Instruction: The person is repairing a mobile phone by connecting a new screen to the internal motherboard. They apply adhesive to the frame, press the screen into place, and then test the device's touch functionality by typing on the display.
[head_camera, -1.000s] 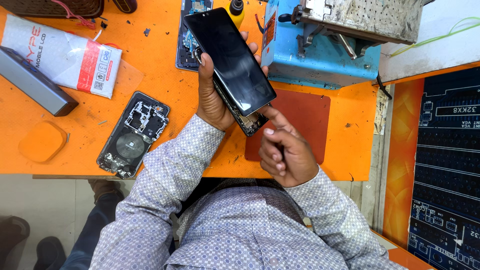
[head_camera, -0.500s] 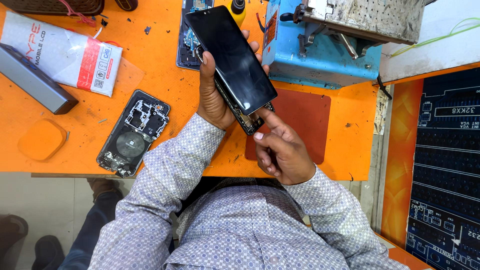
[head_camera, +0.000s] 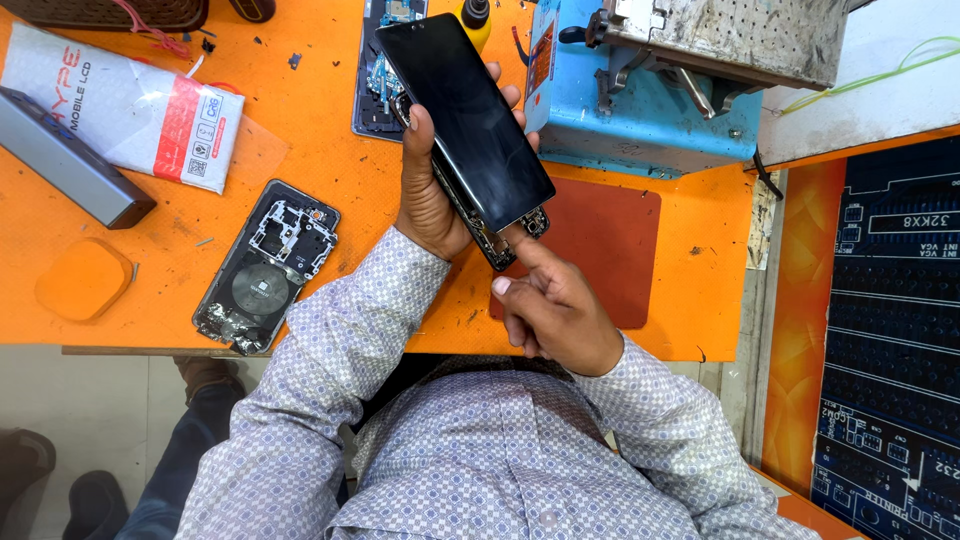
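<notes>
My left hand (head_camera: 428, 195) grips a black phone (head_camera: 465, 120) from below, its dark screen panel lifted slightly off the frame at the near end. The phone is tilted, held above the orange table (head_camera: 330, 170). My right hand (head_camera: 550, 305) sits just under the phone's lower end, index finger stretched out and touching the exposed bottom edge of the frame. The other fingers of that hand are curled in. Whether the right hand holds any small tool is not visible.
An opened phone back with a round coil (head_camera: 265, 270) lies at the left. A white and red packet (head_camera: 125, 105), a grey bar (head_camera: 70, 170), an orange pad (head_camera: 80, 280), a dark red mat (head_camera: 610, 240), another opened phone (head_camera: 382, 70) and a blue machine (head_camera: 640, 90) surround the hands.
My right hand has shifted slightly up toward the phone's lower end, with the index finger now extended onto it. The left hand keeps the phone in nearly the same place.
</notes>
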